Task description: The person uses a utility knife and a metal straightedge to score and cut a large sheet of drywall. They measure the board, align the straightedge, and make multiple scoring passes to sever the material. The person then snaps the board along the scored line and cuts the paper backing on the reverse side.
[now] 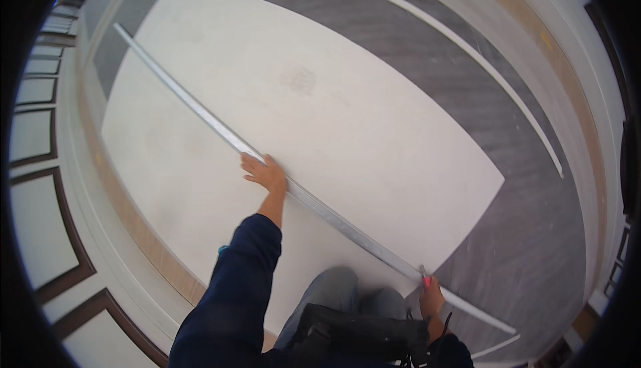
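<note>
A long metal straightedge lies diagonally across a large pale board, running from the upper left of the frame to the lower right. The left hand, near the centre, presses flat on the straightedge with fingers spread, gripping nothing. The right hand, at the lower right, is curled around a small pink-tipped cutting tool held against the straightedge near the board's edge. A thin white strip lies on the grey floor at the upper right.
</note>
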`<action>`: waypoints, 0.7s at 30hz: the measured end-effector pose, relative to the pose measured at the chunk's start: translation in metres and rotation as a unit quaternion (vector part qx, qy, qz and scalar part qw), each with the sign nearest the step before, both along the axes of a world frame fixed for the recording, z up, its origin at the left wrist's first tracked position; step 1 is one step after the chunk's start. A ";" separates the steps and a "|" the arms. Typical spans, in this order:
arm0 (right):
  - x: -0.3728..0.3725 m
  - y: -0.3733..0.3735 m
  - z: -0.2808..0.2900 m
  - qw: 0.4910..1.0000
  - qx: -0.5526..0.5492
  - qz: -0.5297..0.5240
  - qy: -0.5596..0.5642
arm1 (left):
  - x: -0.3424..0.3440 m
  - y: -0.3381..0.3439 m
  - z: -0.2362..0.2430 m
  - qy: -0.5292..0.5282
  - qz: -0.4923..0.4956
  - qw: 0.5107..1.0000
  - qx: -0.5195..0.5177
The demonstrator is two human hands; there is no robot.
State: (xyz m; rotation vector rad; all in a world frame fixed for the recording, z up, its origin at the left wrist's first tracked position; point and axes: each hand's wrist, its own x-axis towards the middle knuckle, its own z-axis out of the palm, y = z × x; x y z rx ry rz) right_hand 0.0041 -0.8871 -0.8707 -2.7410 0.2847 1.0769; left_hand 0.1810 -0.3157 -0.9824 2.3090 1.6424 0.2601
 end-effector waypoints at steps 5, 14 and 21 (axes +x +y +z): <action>-0.013 -0.007 0.001 0.992 -0.003 0.035 -0.117 | 0.012 0.001 0.014 -0.213 0.019 0.975 -0.064; 0.047 -0.156 -0.013 0.967 -0.167 0.190 0.037 | 0.150 -0.116 0.052 -0.305 -0.054 0.937 -0.160; 0.190 -0.227 -0.016 0.926 -0.084 0.133 -0.344 | 0.194 -0.202 0.055 -0.228 -0.295 0.905 -0.205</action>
